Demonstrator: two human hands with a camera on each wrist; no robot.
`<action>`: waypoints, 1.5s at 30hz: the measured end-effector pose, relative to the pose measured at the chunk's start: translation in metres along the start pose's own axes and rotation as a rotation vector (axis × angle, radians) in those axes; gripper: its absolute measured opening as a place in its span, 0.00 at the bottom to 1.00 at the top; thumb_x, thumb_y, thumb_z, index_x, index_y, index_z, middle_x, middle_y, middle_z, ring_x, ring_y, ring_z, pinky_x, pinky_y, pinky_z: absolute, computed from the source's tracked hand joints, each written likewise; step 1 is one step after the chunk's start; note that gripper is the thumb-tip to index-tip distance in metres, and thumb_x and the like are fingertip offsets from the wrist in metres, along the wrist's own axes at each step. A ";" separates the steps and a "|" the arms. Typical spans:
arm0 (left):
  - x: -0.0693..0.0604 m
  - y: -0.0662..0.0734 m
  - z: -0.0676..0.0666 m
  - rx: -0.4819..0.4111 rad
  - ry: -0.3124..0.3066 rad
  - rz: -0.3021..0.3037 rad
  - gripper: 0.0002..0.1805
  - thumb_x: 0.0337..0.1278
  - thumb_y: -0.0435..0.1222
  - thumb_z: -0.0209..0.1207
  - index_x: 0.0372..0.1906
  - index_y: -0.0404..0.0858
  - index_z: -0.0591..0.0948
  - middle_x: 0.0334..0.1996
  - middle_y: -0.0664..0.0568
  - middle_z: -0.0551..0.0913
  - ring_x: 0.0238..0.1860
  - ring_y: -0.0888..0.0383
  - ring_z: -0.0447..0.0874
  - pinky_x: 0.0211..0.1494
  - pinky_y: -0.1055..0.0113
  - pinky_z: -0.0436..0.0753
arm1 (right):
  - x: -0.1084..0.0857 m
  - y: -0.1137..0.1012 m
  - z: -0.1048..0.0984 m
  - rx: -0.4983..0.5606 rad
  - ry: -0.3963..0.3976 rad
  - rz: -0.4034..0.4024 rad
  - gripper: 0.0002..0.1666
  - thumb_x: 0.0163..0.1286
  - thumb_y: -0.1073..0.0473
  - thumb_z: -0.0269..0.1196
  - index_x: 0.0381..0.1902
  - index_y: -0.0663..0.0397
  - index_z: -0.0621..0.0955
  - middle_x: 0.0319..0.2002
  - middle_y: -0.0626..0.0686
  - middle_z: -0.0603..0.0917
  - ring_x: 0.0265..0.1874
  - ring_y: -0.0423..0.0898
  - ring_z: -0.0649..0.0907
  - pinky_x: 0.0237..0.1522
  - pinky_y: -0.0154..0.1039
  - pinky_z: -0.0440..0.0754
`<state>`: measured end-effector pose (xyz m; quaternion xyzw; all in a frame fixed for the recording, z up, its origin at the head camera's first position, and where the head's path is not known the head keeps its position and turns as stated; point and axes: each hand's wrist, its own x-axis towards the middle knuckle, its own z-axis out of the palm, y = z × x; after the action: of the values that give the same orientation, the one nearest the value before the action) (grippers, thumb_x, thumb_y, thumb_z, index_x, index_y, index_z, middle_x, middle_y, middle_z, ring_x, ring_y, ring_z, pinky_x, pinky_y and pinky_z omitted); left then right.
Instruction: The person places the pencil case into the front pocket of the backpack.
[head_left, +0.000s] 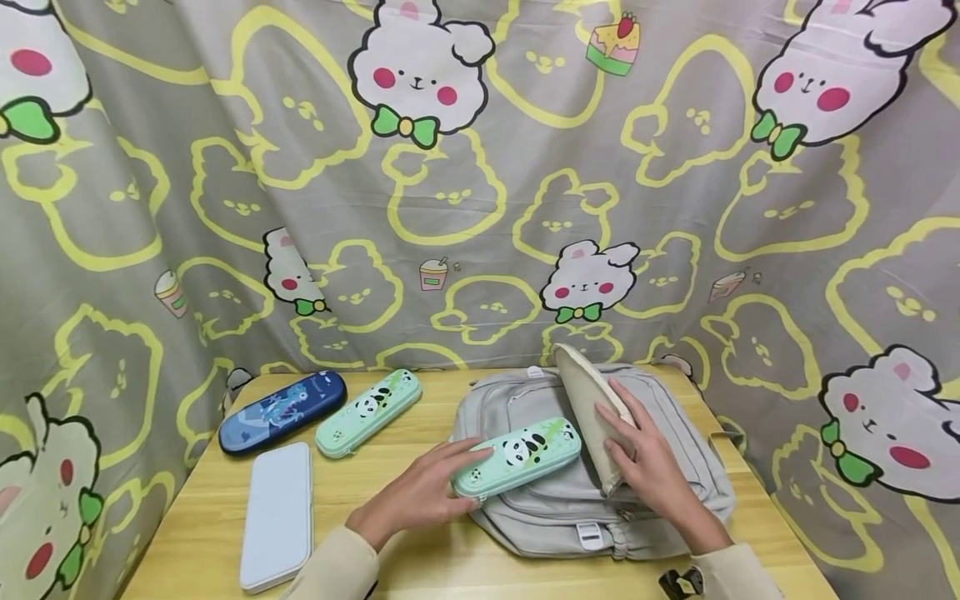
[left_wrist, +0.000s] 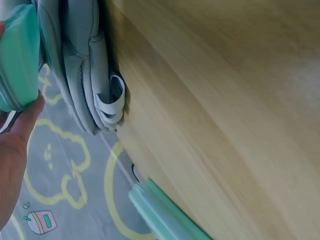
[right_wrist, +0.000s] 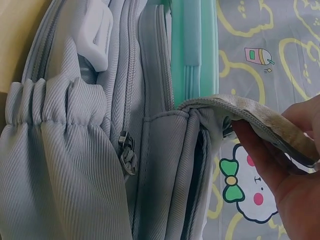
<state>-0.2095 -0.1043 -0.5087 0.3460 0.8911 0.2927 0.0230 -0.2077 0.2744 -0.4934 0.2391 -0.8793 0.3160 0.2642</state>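
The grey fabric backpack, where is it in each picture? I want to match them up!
Head: the grey fabric backpack is low, right of the middle, on the yellowish wooden table.
Left wrist: the backpack is in the upper left.
Right wrist: the backpack fills most of the left and middle.
Shared landmark: the grey cloth curtain with yellow cartoon outlines shows in all three.

Totals two green panda cases (head_left: 519, 457) (head_left: 369, 413), one blue case (head_left: 283, 413), one white case (head_left: 277, 517), one grey backpack (head_left: 540, 515), two hands (head_left: 431, 490) (head_left: 651, 467), one table (head_left: 420, 560).
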 end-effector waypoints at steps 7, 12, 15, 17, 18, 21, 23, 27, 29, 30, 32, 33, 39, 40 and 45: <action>0.013 -0.001 0.002 0.006 -0.047 0.012 0.40 0.66 0.46 0.71 0.82 0.54 0.73 0.84 0.47 0.68 0.83 0.43 0.68 0.83 0.37 0.69 | 0.001 -0.004 0.001 0.009 0.007 0.028 0.40 0.65 0.81 0.70 0.75 0.62 0.79 0.87 0.56 0.60 0.78 0.72 0.67 0.61 0.12 0.62; 0.022 0.000 0.003 -0.018 -0.078 0.007 0.39 0.67 0.44 0.69 0.82 0.55 0.72 0.85 0.48 0.67 0.84 0.43 0.65 0.84 0.37 0.67 | 0.003 -0.004 0.001 0.031 0.012 0.038 0.40 0.66 0.81 0.69 0.76 0.64 0.77 0.87 0.57 0.59 0.79 0.72 0.66 0.56 0.13 0.66; 0.028 0.001 0.005 -0.028 -0.090 0.014 0.39 0.67 0.43 0.69 0.83 0.55 0.72 0.85 0.50 0.66 0.85 0.44 0.64 0.85 0.37 0.66 | 0.004 -0.004 0.002 0.044 0.018 0.038 0.40 0.66 0.81 0.68 0.76 0.65 0.76 0.87 0.57 0.60 0.79 0.71 0.65 0.58 0.12 0.66; 0.031 0.001 0.007 -0.032 -0.097 0.018 0.39 0.67 0.43 0.69 0.82 0.54 0.72 0.85 0.50 0.66 0.85 0.45 0.64 0.85 0.36 0.66 | 0.004 -0.004 0.003 0.054 0.016 0.040 0.40 0.67 0.82 0.68 0.76 0.65 0.76 0.87 0.57 0.59 0.80 0.71 0.64 0.61 0.11 0.65; 0.032 0.001 0.008 -0.036 -0.100 0.017 0.39 0.67 0.43 0.69 0.82 0.54 0.73 0.85 0.50 0.66 0.85 0.45 0.64 0.85 0.36 0.66 | 0.004 -0.004 0.004 0.061 0.014 0.042 0.40 0.67 0.81 0.68 0.76 0.66 0.76 0.87 0.57 0.59 0.80 0.71 0.64 0.61 0.11 0.65; 0.035 0.002 0.010 -0.045 -0.108 0.016 0.39 0.66 0.42 0.69 0.82 0.53 0.74 0.85 0.49 0.67 0.85 0.44 0.64 0.84 0.35 0.66 | 0.003 -0.004 0.005 0.080 0.009 0.050 0.38 0.68 0.81 0.67 0.76 0.67 0.75 0.88 0.57 0.59 0.80 0.71 0.63 0.61 0.11 0.67; 0.039 0.004 0.011 -0.044 -0.115 0.016 0.38 0.67 0.42 0.69 0.82 0.53 0.73 0.85 0.49 0.67 0.85 0.44 0.63 0.84 0.36 0.66 | 0.003 -0.004 0.006 0.089 0.008 0.057 0.38 0.70 0.81 0.66 0.77 0.66 0.75 0.88 0.57 0.58 0.80 0.71 0.62 0.58 0.12 0.69; 0.049 0.008 0.016 -0.027 -0.132 0.032 0.38 0.69 0.43 0.69 0.82 0.53 0.73 0.85 0.51 0.67 0.85 0.45 0.63 0.86 0.41 0.66 | 0.002 -0.005 0.007 0.097 0.017 0.060 0.38 0.70 0.81 0.66 0.77 0.66 0.75 0.88 0.58 0.58 0.82 0.67 0.61 0.58 0.12 0.70; 0.054 0.009 0.019 -0.021 -0.141 0.036 0.38 0.69 0.43 0.69 0.82 0.53 0.73 0.85 0.52 0.67 0.86 0.46 0.63 0.86 0.43 0.66 | 0.002 -0.006 0.007 0.107 0.019 0.058 0.38 0.69 0.81 0.66 0.77 0.67 0.74 0.87 0.60 0.59 0.82 0.64 0.60 0.56 0.12 0.72; 0.057 0.010 0.020 -0.023 -0.145 0.038 0.38 0.69 0.43 0.69 0.82 0.53 0.73 0.85 0.51 0.66 0.86 0.45 0.63 0.86 0.43 0.65 | 0.002 -0.006 0.007 0.111 0.019 0.059 0.38 0.70 0.81 0.66 0.77 0.67 0.74 0.87 0.61 0.58 0.83 0.62 0.60 0.55 0.13 0.73; 0.062 0.011 0.022 -0.026 -0.152 0.040 0.39 0.68 0.43 0.69 0.82 0.54 0.73 0.85 0.52 0.66 0.86 0.45 0.62 0.87 0.43 0.65 | 0.002 -0.006 0.007 0.116 0.021 0.060 0.38 0.70 0.81 0.66 0.77 0.67 0.74 0.87 0.61 0.58 0.83 0.62 0.60 0.55 0.13 0.73; 0.064 0.012 0.023 -0.023 -0.155 0.041 0.39 0.68 0.43 0.69 0.82 0.54 0.72 0.85 0.52 0.66 0.86 0.46 0.62 0.87 0.43 0.65 | 0.002 -0.006 0.007 0.119 0.020 0.063 0.39 0.70 0.81 0.66 0.77 0.66 0.74 0.87 0.61 0.58 0.82 0.63 0.60 0.54 0.13 0.74; 0.079 0.018 0.030 0.007 -0.172 0.061 0.40 0.67 0.44 0.68 0.83 0.55 0.71 0.85 0.51 0.66 0.85 0.46 0.63 0.87 0.45 0.65 | 0.001 -0.005 0.007 0.103 0.028 0.067 0.40 0.68 0.82 0.66 0.77 0.66 0.74 0.88 0.59 0.58 0.80 0.72 0.62 0.57 0.11 0.70; 0.080 0.019 0.031 0.007 -0.176 0.057 0.40 0.67 0.44 0.68 0.83 0.55 0.71 0.85 0.51 0.66 0.85 0.46 0.63 0.87 0.45 0.65 | 0.001 -0.005 0.006 0.099 0.028 0.070 0.40 0.68 0.82 0.66 0.77 0.66 0.74 0.88 0.58 0.58 0.80 0.73 0.62 0.56 0.12 0.70; 0.083 0.022 0.035 0.012 -0.182 0.019 0.40 0.68 0.42 0.69 0.83 0.57 0.71 0.86 0.53 0.65 0.85 0.49 0.64 0.85 0.47 0.68 | 0.005 -0.005 0.004 0.075 0.009 0.093 0.40 0.66 0.82 0.66 0.75 0.63 0.78 0.88 0.59 0.58 0.80 0.73 0.63 0.41 0.18 0.74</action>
<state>-0.2507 -0.0217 -0.5121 0.3799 0.8837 0.2549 0.0990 -0.2093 0.2671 -0.4905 0.2063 -0.8759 0.3618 0.2438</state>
